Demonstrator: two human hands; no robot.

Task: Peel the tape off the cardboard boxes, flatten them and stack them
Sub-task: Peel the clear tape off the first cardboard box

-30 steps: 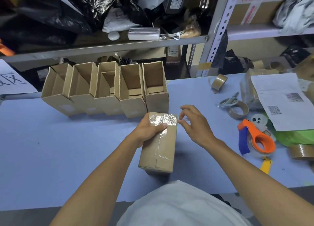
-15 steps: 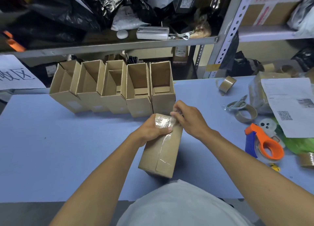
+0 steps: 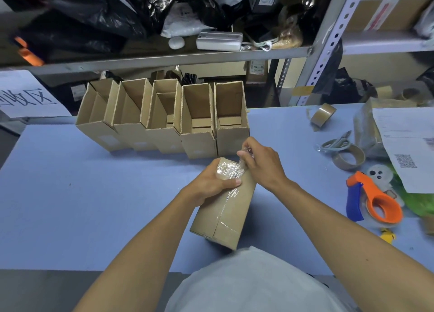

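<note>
At the centre of the frame, the left hand (image 3: 212,182) is gripping a taped box (image 3: 225,203) on the blue bench (image 3: 70,206), while the right hand (image 3: 260,161), empty a second ago, is now pinching and lifting the clear tape (image 3: 243,160): peeling is beginning.

The left hand (image 3: 212,182) covers the near left part of the taped box's (image 3: 225,215) far end, and the box's underside and near bottom edge are out of sight behind a pale shirt (image 3: 256,283). The right hand's (image 3: 263,163) fingertips hide just where its grip meets the clear tape (image 3: 231,170). A printed sheet (image 3: 411,145) with a code too small to read runs off the right edge, a sign (image 3: 25,95) is cut by the left edge, and the shelf's dark bags (image 3: 98,13) are blurred.
</note>
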